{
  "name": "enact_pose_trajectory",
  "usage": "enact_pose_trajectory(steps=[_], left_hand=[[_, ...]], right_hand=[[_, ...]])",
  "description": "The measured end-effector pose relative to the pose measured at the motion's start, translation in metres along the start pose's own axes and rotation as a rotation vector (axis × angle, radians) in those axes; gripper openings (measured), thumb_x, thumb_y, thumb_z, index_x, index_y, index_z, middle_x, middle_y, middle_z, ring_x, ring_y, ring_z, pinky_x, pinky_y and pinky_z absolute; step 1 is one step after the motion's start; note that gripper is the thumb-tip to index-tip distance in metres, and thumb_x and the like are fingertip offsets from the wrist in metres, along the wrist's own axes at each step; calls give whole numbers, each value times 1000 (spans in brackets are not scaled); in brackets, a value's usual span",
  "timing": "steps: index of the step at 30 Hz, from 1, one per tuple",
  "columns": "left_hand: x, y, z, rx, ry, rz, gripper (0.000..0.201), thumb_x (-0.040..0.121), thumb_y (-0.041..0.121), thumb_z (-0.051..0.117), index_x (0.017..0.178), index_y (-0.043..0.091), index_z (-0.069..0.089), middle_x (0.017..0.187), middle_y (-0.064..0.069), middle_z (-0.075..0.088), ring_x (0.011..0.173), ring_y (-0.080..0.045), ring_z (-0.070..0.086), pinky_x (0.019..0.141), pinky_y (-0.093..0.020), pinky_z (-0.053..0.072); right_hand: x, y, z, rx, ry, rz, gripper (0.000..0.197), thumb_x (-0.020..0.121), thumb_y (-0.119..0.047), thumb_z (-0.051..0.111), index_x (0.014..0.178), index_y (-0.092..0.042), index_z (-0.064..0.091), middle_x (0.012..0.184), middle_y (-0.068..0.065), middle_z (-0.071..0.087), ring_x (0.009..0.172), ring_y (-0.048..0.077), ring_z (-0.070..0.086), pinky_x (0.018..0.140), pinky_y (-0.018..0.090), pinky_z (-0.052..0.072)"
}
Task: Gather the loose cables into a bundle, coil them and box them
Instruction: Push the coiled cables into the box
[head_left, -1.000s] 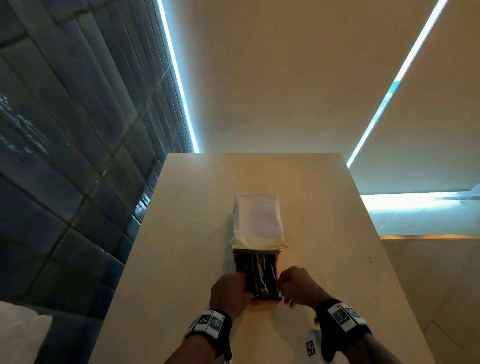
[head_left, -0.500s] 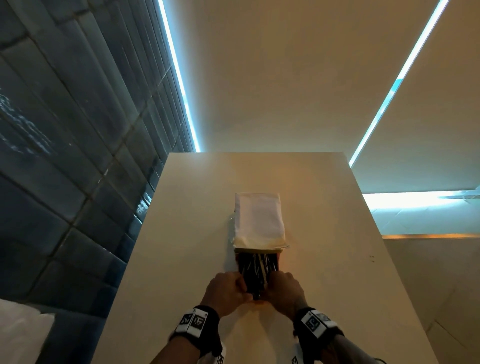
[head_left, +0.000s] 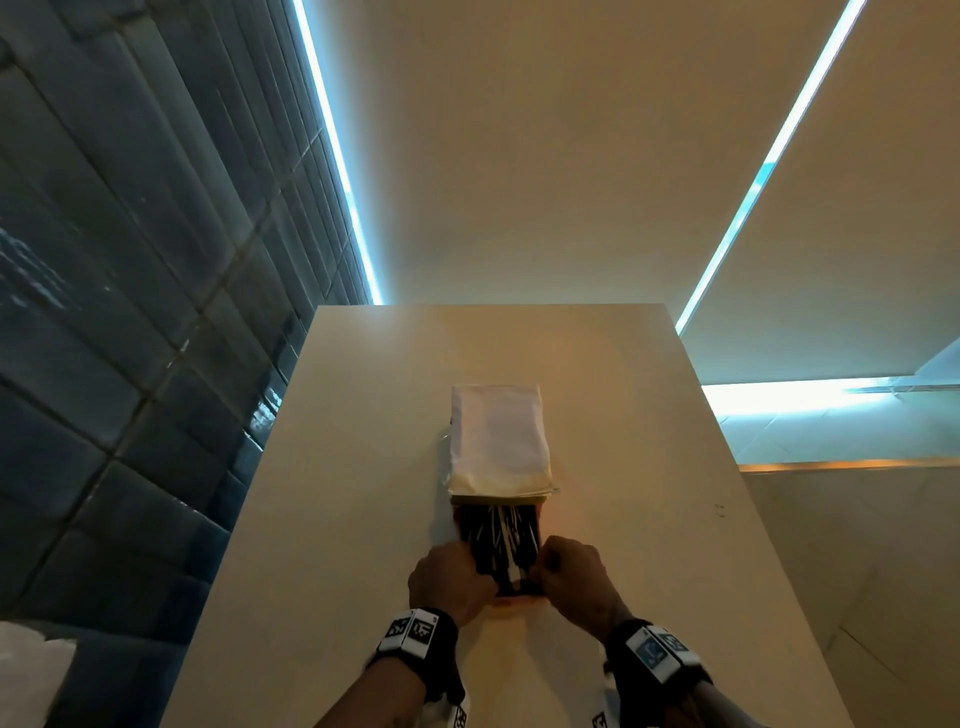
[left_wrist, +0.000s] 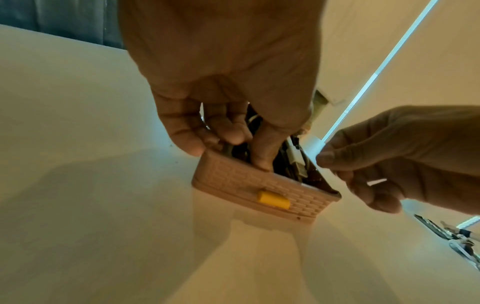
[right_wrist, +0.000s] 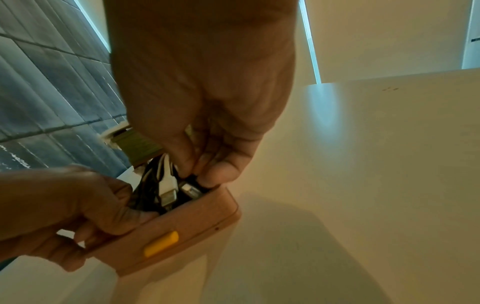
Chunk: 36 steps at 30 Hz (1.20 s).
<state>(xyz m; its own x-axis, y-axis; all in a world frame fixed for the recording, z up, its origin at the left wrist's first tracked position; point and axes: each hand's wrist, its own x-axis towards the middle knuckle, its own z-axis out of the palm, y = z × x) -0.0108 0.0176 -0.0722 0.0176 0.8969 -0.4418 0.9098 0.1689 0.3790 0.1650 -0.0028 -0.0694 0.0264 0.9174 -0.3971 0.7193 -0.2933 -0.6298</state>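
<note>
The left hand (left_wrist: 228, 67) had its fingers curled down into the near end of the box (left_wrist: 259, 185), fingertips (left_wrist: 262, 162) pressing on the dark cables (head_left: 498, 540) just inside the front wall. The right hand (right_wrist: 202, 82) pinched a dark cable end between thumb and fingertips (right_wrist: 221, 174) at the box's near right corner, beside a white plug (right_wrist: 167, 191). The cables lay directly below and ahead of both hands, already in the box, running lengthwise away from the person along the box's long axis. Both hands sat equally close, one at each near corner. The far half of the box was covered by a white cloth or lid (head_left: 496, 436); which it was I could not tell, nor how well the cables were coiled beneath it. A yellow catch (left_wrist: 272, 199) showed on the front wall, on the table (head_left: 363, 467)
</note>
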Motion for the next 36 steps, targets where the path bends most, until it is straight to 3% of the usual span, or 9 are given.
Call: enact_pose_trajectory(steps=[5,8,14,16,22,25,28,32,36], left_hand=[[-1,-10,-4,-64,-68,72,37,67,45,74,94,21,66,98,0,70,86,-18,66,68,-25,49],[3,-21,-11,-174,-92,92,25,67,35,78,83,24,61,91,3,69,82,-13,63,69,-24,49],[1,-30,-5,-274,106,44,25,74,22,77,84,23,55,82,1,67,78,-17,65,66,-24,50],[0,-30,-1,-276,129,21,21,74,24,74,82,22,55,80,2,64,76,-17,63,63,-24,48],[-1,-24,-1,-267,182,61,20,75,16,68,81,20,49,85,0,60,77,-22,59,66,-32,49],[-8,-14,0,-221,189,121,23,78,35,66,85,24,47,91,3,54,79,-18,54,65,-31,45],[-12,-4,-1,-57,117,134,48,65,66,64,91,26,57,91,6,57,81,-14,57,63,-25,41],[-12,5,3,70,68,105,51,66,63,65,94,21,67,94,1,69,85,-18,66,69,-28,53],[-11,4,-1,-12,16,104,47,64,61,66,83,18,69,81,1,70,73,-17,65,61,-26,50]], right_hand=[[-1,4,10,29,127,31,9,88,-18,60,79,-20,56,88,2,63,79,18,58,63,26,45],[-2,6,10,84,119,105,17,85,-20,65,75,-18,52,84,2,63,70,16,54,58,26,42],[6,2,4,107,-35,182,22,79,-20,70,75,-15,49,83,9,64,68,28,63,59,41,57],[6,-2,-6,123,-121,171,17,81,-16,70,79,-12,54,82,10,66,63,22,62,59,38,58],[9,-17,-14,12,-129,48,27,79,-40,73,72,-17,60,79,2,67,68,12,58,58,23,45],[8,-18,-4,-33,-125,45,21,76,-33,72,66,-20,59,78,4,67,69,17,60,61,30,48],[12,-16,1,-62,-97,37,19,73,-32,70,63,-21,58,80,8,71,73,25,67,63,38,55],[14,-13,0,-51,-110,5,25,69,-33,71,68,-9,67,75,9,70,66,23,64,61,38,53],[13,-6,-2,-12,-91,-7,24,71,-29,74,56,-23,56,67,-1,63,60,11,52,53,19,40]])
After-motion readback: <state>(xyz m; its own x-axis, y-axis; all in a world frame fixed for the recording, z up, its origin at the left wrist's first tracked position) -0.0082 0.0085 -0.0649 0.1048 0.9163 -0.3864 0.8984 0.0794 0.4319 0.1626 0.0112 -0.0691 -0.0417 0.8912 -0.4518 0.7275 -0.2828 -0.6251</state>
